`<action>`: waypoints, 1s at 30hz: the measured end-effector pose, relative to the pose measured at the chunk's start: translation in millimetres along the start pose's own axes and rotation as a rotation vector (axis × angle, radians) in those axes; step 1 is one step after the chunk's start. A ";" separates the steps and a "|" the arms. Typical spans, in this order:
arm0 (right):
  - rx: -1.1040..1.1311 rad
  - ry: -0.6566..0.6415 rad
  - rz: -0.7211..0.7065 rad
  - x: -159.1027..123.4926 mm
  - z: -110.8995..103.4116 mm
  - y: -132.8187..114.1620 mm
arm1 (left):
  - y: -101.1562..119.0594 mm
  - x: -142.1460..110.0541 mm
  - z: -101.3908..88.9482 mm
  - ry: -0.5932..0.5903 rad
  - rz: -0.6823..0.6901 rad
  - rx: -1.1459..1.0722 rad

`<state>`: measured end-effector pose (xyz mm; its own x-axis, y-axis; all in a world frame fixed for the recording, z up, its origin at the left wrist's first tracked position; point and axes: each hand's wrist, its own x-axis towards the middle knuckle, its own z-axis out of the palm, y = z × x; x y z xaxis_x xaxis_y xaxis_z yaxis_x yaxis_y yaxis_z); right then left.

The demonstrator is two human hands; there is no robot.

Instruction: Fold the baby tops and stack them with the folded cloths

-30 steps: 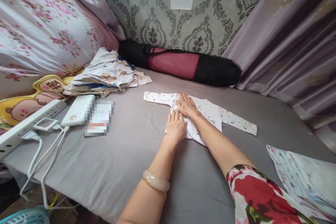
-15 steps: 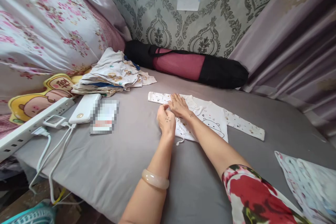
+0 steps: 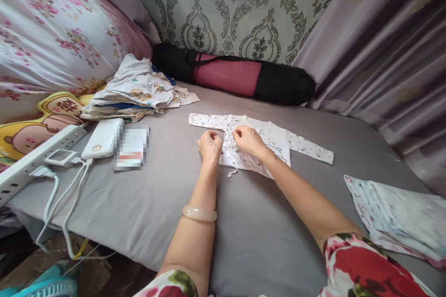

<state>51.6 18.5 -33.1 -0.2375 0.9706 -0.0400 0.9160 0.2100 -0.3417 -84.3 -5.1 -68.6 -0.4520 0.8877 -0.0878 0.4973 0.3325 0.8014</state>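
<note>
Head view, clock centred on the small white shirt, 12 toward the wall. Shirt lies spread mid-bed on the gray sheet, sleeves reaching to 10 and 3.

Left hand at 9, by the shirt's side edge, fingers curled in. Right hand over the front panel, fingers bent toward the left hand. Cannot tell whether either one grips cloth or a tie; fingertips turned away or covered.

Edges and room: sheet stretches widely from 5 to 8, crossed by both forearms. Bed edge slants away at 8. A strip of sheet separates the shirt from the black-and-pink long bag at 12. Toward 9, more sheet before the power bank. Folded stack at 4, well apart from the sleeve end. Clothes pile at 10.

Hard to make out: packet beside the power bank is pixelated. Right hand and forearm cover part of the printed animal. One white cord trails past the hem at 7; its upper run tangles among other thin ties. Power strip and teal object cut off by the frame.
</note>
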 end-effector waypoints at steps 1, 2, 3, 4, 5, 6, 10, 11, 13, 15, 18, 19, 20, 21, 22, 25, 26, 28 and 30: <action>-0.027 -0.060 0.010 -15.6 -1.3 -1.8 | 0.7 -1.4 0.7 -0.026 0.014 0.055; -0.060 -0.102 0.031 -29.3 -1.3 -3.8 | 1.7 -3.2 1.2 -0.048 0.025 0.115; -0.092 -0.135 0.046 -40.6 -0.3 -5.9 | 2.6 -5.5 1.4 -0.066 0.034 0.174; -0.119 -0.152 0.062 -49.2 1.3 -7.8 | 3.4 -8.0 1.3 -0.080 0.041 0.225; -0.134 -0.165 0.075 -55.2 3.2 -9.4 | 4.0 -10.5 0.9 -0.092 0.046 0.266; -0.137 -0.178 0.081 -59.0 4.8 -10.8 | 4.1 -12.9 0.3 -0.105 0.052 0.296; -0.079 -0.177 0.055 -60.3 6.8 -12.6 | 1.3 -18.3 -3.2 -0.169 0.081 0.353; -0.054 -0.164 0.053 -58.7 6.0 -11.7 | 0.2 -18.6 -4.0 -0.183 0.084 0.362; 0.063 -0.183 0.086 -53.1 2.7 -7.3 | -1.5 -18.3 -5.4 -0.206 0.092 0.378; 0.279 -0.246 0.175 -44.5 -2.7 2.1 | -2.1 -17.8 -6.5 -0.225 0.104 0.388; 0.573 -0.174 0.315 -31.4 -13.2 25.7 | -1.3 -17.9 -8.3 -0.238 0.102 0.387; 0.586 -0.083 0.351 -29.2 -16.5 35.2 | -0.9 -18.2 -8.9 -0.238 0.095 0.384; 0.540 0.025 0.375 -28.6 -19.2 44.8 | -0.7 -18.6 -9.3 -0.238 0.090 0.383; 0.447 0.137 0.390 -29.9 -21.0 54.0 | -0.5 -19.1 -9.6 -0.236 0.090 0.382; 0.340 0.229 0.399 -32.9 -21.8 62.4 | -0.6 -19.7 -9.7 -0.232 0.092 0.384; 0.096 0.320 0.362 -48.2 -18.3 79.2 | -0.7 -22.2 -7.9 -0.192 0.102 0.389; 0.059 0.291 0.330 -53.7 -15.6 81.7 | -0.5 -23.3 -6.4 -0.160 0.116 0.387; 0.005 0.202 0.263 -63.1 -9.1 83.1 | 0.6 -25.9 -1.6 -0.080 0.201 0.372; -0.035 0.107 0.236 -69.1 -2.2 81.9 | 2.7 -29.4 5.7 -0.030 0.378 0.337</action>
<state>143.8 -31.1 -56.3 0.0175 0.9997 -0.0146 0.9531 -0.0211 -0.3018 -65.5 -28.5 -67.3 -0.1752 0.9730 0.1501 0.8355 0.0663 0.5454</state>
